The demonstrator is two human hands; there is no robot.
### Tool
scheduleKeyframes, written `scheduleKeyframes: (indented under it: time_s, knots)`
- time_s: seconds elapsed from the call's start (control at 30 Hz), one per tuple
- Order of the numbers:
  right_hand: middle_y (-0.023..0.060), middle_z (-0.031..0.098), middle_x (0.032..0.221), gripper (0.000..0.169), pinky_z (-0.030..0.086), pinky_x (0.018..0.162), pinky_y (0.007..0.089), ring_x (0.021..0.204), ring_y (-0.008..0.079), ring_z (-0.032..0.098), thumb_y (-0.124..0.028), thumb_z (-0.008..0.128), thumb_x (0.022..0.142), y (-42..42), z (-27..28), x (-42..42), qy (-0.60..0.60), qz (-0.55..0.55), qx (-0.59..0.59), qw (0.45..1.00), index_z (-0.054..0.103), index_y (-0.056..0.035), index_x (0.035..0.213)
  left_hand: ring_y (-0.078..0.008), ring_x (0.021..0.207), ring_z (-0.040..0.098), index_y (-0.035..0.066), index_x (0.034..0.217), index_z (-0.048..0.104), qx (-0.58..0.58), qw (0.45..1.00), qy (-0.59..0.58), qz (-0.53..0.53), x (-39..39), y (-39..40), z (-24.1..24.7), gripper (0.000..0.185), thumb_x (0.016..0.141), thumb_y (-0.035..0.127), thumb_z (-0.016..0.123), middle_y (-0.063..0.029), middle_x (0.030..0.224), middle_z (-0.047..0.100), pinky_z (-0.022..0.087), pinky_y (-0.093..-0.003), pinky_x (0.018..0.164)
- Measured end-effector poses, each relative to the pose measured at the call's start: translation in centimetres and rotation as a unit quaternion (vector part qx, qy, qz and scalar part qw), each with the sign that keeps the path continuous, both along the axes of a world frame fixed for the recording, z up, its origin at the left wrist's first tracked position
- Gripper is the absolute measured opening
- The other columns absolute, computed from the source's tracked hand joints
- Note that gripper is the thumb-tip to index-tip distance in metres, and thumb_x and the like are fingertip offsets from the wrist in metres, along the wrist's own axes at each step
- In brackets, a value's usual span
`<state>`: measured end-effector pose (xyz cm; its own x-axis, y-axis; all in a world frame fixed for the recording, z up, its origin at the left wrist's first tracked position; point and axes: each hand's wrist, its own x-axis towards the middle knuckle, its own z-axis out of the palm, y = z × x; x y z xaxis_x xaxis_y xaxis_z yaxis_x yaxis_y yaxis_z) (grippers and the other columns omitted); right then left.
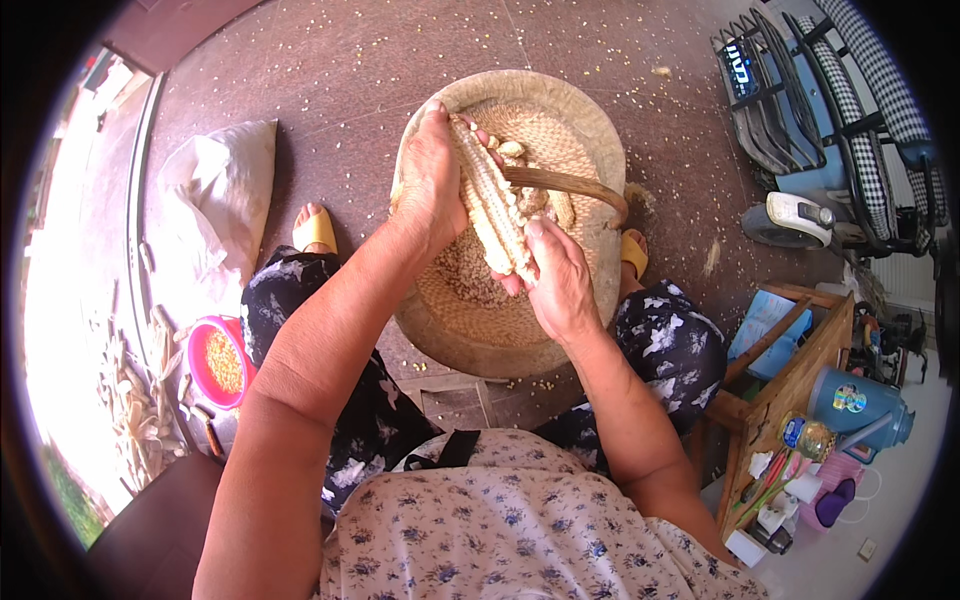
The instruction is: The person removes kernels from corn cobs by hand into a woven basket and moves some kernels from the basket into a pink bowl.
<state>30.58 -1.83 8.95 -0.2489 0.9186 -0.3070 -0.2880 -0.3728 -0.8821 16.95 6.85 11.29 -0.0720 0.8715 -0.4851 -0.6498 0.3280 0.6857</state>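
A partly shelled ear of corn (486,191) slants across the basket, pale kernels still in rows along it. My left hand (433,176) grips its upper end, thumb along the side. At the lower end, my right hand (559,274) holds the ear with thumb and fingers. Below both hands sits a woven oval basket (600,124) with a thick pale rim. Its curved wooden handle (566,181) passes just right of the ear. Loose kernels (472,266) cover part of the basket's bottom. A corn cob (560,208) and other pieces lie under the handle, partly hidden.
On the left are a white woven sack (217,180), a pink bucket (196,360) of yellow kernels and dry husks (135,412). A blue vehicle with a metal rack (765,112) stands at right. Nearer, a wooden table (787,375) carries a blue thermos jug (851,409) and a jar (808,437).
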Motion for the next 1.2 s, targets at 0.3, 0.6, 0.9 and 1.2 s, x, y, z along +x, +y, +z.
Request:
scheduleKeyframes:
  time_s: [0.3, 0.6, 0.9, 1.2]
  knots:
    - [0.0043, 0.057, 0.087, 0.060, 0.041, 0.054, 0.0198, 0.065, 0.0087, 0.052, -0.048, 0.047, 0.093, -0.1, 0.3, -0.1, 0.085, 0.016, 0.005, 0.996, 0.042, 0.0010, 0.128, -0.0230, 0.057, 0.057, 0.005, 0.091, 0.048, -0.008, 1.000, -0.006, 0.023, -0.4, 0.4, -0.6, 0.040, 0.098, 0.041, 0.033, -0.0086, 0.070, 0.056, 0.053, -0.0370, 0.052]
    - [0.0016, 0.055, 0.072, 0.032, 0.037, 0.048, 0.0206, 0.054, 0.0079, 0.046, -0.033, 0.041, 0.096, 0.0, -0.3, -1.2, -0.145, -0.109, -0.045, 0.982, 0.055, -0.0048, 0.105, -0.0237, 0.054, 0.056, 0.004, 0.090, 0.049, -0.027, 0.999, 0.003, 0.044, 0.1, 0.3, -1.8, 0.038, 0.098, 0.039, 0.034, -0.0091, 0.068, 0.056, 0.052, -0.0374, 0.051]
    - [0.0028, 0.056, 0.080, 0.037, 0.040, 0.049, 0.0194, 0.060, 0.0070, 0.049, -0.037, 0.045, 0.097, -0.6, -0.1, 0.3, 0.019, 0.039, 0.022, 0.999, 0.056, -0.0021, 0.104, -0.0238, 0.056, 0.057, 0.004, 0.090, 0.048, -0.025, 0.999, -0.022, 0.033, -1.0, 1.1, -2.1, 0.038, 0.098, 0.037, 0.033, -0.0093, 0.069, 0.056, 0.052, -0.0366, 0.052]
    - [0.0031, 0.056, 0.083, 0.040, 0.044, 0.065, 0.0252, 0.075, 0.0106, 0.052, -0.038, 0.051, 0.094, 0.6, -1.0, 0.5, -0.171, 0.019, 0.128, 0.977, 0.053, -0.0011, 0.111, -0.0206, 0.072, 0.058, 0.003, 0.099, 0.051, 0.050, 0.994, -0.001, -0.098, 0.4, -0.7, -2.0, 0.041, 0.096, 0.043, 0.040, -0.0082, 0.084, 0.056, 0.052, -0.0363, 0.065]
